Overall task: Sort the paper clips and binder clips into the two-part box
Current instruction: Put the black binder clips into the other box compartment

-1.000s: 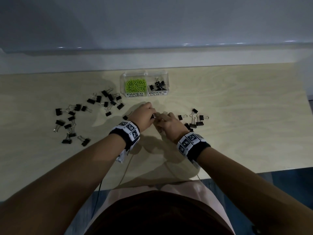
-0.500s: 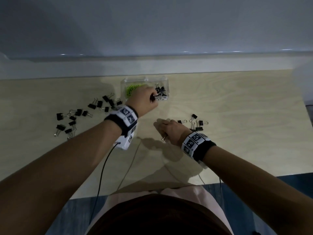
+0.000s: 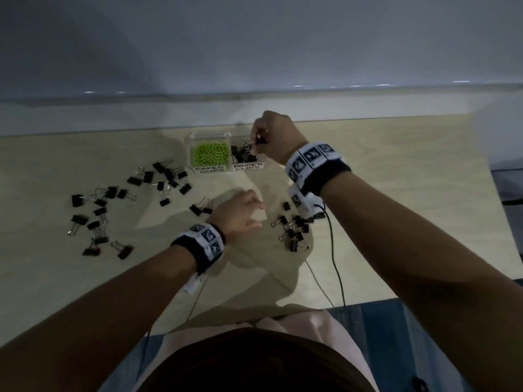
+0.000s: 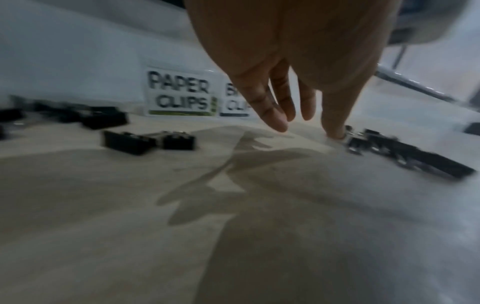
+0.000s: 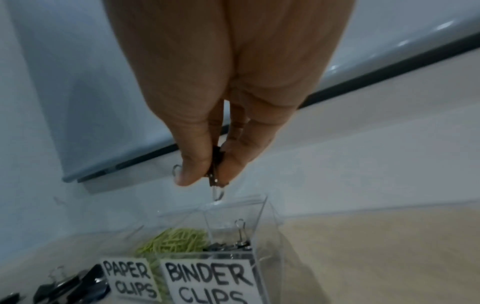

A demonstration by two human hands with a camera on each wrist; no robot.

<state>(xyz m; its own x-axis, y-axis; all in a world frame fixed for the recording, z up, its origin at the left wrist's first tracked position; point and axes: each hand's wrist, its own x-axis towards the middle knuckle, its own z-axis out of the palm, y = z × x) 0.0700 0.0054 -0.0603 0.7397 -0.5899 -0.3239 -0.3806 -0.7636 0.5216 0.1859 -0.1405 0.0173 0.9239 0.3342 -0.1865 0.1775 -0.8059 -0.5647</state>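
Observation:
The clear two-part box (image 3: 210,134) stands at the back of the table, with green paper clips (image 3: 210,155) in its left part and black binder clips (image 3: 244,159) in its right. My right hand (image 3: 256,142) hovers over the right part and pinches a black binder clip (image 5: 216,162) between thumb and fingers, just above the box rim (image 5: 233,202). My left hand (image 3: 256,213) is low over the table in front of the box, fingers (image 4: 276,121) straight and holding nothing. One fingertip (image 4: 335,133) reaches the table beside a cluster of binder clips (image 4: 405,156).
Several loose binder clips (image 3: 113,207) lie scattered on the left of the wooden table (image 3: 396,193). Two more (image 3: 199,208) sit by my left hand, and a small cluster (image 3: 294,230) is on the right. Wrist cables (image 3: 336,264) trail to the front edge.
My left hand has come back from the box down to the table. My right hand has risen from the table to the box, carrying a binder clip.

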